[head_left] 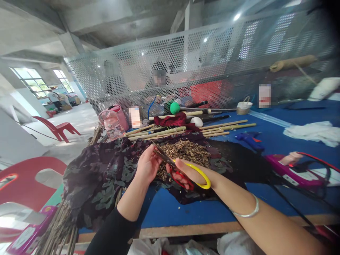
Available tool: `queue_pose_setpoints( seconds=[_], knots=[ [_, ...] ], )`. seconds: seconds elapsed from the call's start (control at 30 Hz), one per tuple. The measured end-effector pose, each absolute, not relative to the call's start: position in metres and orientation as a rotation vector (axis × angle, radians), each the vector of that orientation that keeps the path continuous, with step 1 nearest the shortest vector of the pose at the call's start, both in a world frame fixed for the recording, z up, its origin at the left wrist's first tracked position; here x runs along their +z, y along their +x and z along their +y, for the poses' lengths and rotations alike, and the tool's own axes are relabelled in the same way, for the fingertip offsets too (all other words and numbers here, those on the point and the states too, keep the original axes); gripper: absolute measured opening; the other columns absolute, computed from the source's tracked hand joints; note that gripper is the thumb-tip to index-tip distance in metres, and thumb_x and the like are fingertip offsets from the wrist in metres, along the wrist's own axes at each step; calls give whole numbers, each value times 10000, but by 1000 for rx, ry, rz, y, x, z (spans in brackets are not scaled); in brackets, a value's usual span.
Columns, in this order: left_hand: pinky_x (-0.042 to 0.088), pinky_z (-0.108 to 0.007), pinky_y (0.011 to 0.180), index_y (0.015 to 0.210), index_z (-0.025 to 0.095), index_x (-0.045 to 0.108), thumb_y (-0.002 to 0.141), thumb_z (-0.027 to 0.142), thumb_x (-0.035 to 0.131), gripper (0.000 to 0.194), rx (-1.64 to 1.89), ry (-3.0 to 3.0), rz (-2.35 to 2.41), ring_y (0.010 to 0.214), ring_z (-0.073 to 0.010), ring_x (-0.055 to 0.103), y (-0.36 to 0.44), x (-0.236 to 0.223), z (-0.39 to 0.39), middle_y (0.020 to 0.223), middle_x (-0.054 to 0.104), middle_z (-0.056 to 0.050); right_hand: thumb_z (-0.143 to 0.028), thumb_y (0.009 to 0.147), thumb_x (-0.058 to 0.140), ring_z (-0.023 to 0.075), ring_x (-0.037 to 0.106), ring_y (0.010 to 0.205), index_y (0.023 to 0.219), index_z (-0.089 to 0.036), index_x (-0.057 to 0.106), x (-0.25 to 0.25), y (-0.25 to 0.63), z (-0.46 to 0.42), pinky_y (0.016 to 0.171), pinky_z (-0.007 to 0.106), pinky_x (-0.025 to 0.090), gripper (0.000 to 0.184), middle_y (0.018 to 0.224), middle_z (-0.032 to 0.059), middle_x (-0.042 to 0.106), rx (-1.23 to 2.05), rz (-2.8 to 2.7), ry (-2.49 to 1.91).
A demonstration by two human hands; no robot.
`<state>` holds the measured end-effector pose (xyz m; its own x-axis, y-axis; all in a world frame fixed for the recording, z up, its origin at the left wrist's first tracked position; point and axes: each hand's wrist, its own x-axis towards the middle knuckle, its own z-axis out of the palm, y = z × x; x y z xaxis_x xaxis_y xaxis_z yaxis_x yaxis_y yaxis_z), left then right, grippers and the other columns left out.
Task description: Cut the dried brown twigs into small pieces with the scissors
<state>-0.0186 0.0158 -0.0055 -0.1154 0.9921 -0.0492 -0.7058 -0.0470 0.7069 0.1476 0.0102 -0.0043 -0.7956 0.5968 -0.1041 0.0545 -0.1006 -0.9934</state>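
Note:
My right hand (183, 173) grips a pair of scissors (205, 180) with one yellow and one red handle loop. Their blades point up and left, towards the fingers of my left hand (148, 164). That hand is closed at the fingertips beside the blades; what it pinches is hidden or too small to name. Just beyond both hands lies a heap of chopped brown plant bits (190, 150). It rests on a dark floral cloth (92, 177) spread over the blue table (154, 212).
Thin sticks (228, 126) lie behind the heap, near a green ball (174, 107) and a pink bag (113, 124). To the right are a blue glue gun (251, 140) and a purple device (294, 173) with cables. Dry stalks (57, 226) hang at the left. A perforated screen (127, 63) borders the back.

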Motion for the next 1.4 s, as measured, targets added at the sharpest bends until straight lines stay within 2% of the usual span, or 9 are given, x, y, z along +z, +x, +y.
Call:
queue_pose_setpoints(
  seconds=[0.13,0.27,0.33,0.5,0.7,0.87,1.13,1.27,1.4],
  knots=[
    [428,-151,485,655,145,486,736,145,530,92,1652,242,682,516,-52,501,-36,0,22,613,515,11,-786,720,325,33,294,394,907,-190,449,0,154,13,331,152,321,636,565,-86,341,1999,-1808,-759],
    [144,-121,295,597,172,370,673,111,449,126,1436,216,617,351,-32,272,-44,3,18,501,282,62,-754,753,326,33,285,396,892,-196,449,-1,157,18,347,156,349,588,567,-88,331,1935,-1797,-733],
    [100,-121,294,608,176,359,652,113,457,124,1323,268,622,344,-32,238,-39,4,14,510,249,67,-722,776,346,36,288,401,903,-206,438,-4,155,19,348,157,339,539,579,-88,331,1877,-1778,-733],
    [86,-113,304,653,174,387,666,138,473,94,1219,376,627,347,-30,227,-26,2,9,527,266,61,-646,811,404,49,310,415,945,-204,437,-1,147,16,372,181,337,463,598,-80,353,1638,-1825,-752],
    [108,-115,301,680,174,400,680,162,465,66,1169,366,626,355,-39,251,-26,-3,10,540,295,52,-396,805,564,84,449,554,908,-198,487,5,141,12,535,204,399,236,669,-45,475,993,-1982,-885],
    [131,-112,302,703,166,414,676,140,439,45,1187,336,651,366,-40,280,-24,-3,11,568,357,33,-260,751,598,110,519,599,929,-212,514,-3,140,13,590,218,416,203,696,-28,557,612,-2009,-932],
    [112,-105,309,672,159,401,730,145,421,63,1159,324,752,357,-21,250,-17,-7,12,543,350,46,-235,750,591,115,558,607,947,-214,525,-14,131,13,581,208,432,209,724,-15,590,483,-1932,-917],
    [108,-95,313,721,131,477,765,184,516,79,1068,481,821,372,-3,229,-7,-10,4,552,346,61,-218,738,601,127,583,648,1004,-210,523,-17,130,14,617,220,454,277,764,-2,611,452,-1879,-921],
    [186,-77,332,790,113,538,747,210,614,130,1028,572,753,413,0,304,1,-9,0,587,384,52,-203,746,591,138,602,709,1029,-213,514,-16,134,18,678,244,471,294,824,10,627,489,-1867,-891]
  ],
)
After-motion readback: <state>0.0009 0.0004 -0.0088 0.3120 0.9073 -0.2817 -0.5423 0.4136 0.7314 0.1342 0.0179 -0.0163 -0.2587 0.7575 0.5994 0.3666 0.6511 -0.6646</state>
